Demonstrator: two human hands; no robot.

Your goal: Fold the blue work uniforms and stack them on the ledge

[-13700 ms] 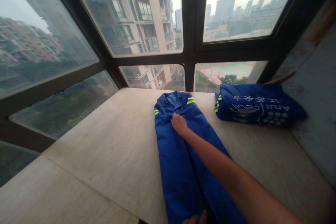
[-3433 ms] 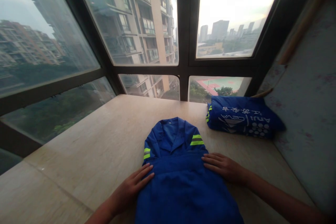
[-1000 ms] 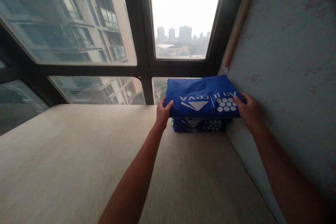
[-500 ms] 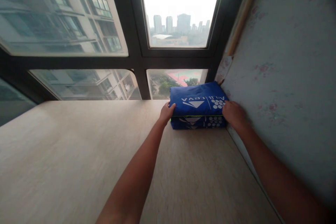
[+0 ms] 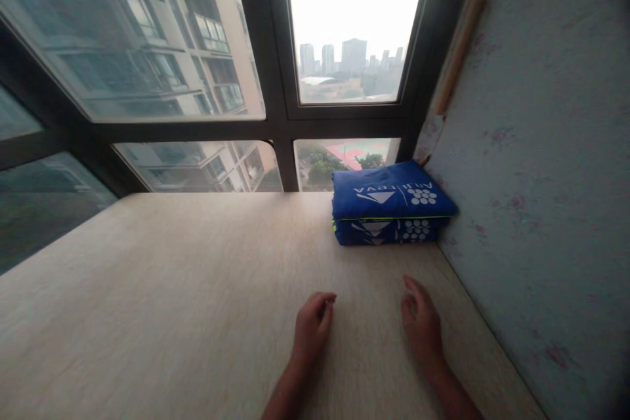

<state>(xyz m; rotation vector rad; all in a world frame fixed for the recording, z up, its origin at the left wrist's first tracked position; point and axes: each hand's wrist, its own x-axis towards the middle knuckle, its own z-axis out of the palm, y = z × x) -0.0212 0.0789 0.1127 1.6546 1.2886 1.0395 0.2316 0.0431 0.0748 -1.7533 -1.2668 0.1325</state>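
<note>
Two folded blue fabric bundles, possibly bags or garments, lie stacked in the far right corner of the pale surface. White lettering and dots mark the upper bundle (image 5: 369,200), whose right end reaches the wall. Similar print shows on the front of the lower bundle (image 5: 361,233). My left hand (image 5: 314,327) is on the near side of the stack, empty, its fingers loosely curled and the thumb a little apart. Level with it to the right, my right hand (image 5: 422,325) holds nothing, with thumb and fingers parted. Neither hand touches the fabric.
A pale wood-grain ledge (image 5: 187,289) stretches up to the windows. Dark window frames (image 5: 197,131) border it at the back and left. Along the right side rises a flower-patterned wall (image 5: 531,164). Buildings and trees show through the glass.
Both hands have let go of the upper blue bundle and drawn back toward me. The bundle stays on the stack, its right front corner now spread out against the wall. The view has shifted slightly.
</note>
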